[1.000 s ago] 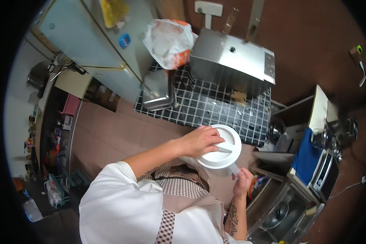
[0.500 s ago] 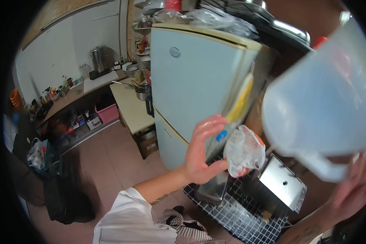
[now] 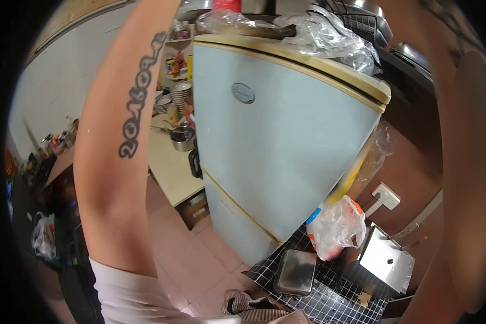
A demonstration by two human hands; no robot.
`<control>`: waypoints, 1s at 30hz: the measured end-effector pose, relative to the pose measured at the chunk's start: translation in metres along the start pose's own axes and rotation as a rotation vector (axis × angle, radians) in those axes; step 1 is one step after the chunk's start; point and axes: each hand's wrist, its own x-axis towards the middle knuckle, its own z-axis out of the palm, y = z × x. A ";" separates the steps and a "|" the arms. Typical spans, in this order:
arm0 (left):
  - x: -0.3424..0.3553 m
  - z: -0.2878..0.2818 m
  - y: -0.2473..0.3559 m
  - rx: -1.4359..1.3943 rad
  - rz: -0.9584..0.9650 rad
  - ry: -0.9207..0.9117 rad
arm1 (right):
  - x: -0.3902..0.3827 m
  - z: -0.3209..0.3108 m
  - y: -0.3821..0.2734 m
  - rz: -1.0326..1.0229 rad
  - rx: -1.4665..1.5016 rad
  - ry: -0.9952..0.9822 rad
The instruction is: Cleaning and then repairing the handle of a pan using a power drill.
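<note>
Left arm [image 3: 113, 189] and right arm [image 3: 470, 189] raised past the refrigerator [image 3: 275, 129], hands beyond view.
Open or gripping, I can't tell, so what's done or left up there is hidden; clear plastic bags [image 3: 335, 46] lie atop the refrigerator, nearest the hands. Well below them, a bulging carrier bag [image 3: 335, 229], contents obscured, sits by a rectangular steel container [image 3: 297, 272] on the counter [image 3: 335, 306].
</note>
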 end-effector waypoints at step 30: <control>-0.377 -0.105 -0.050 1.004 -0.414 -0.648 | -0.760 -0.184 -0.295 1.774 -1.399 0.413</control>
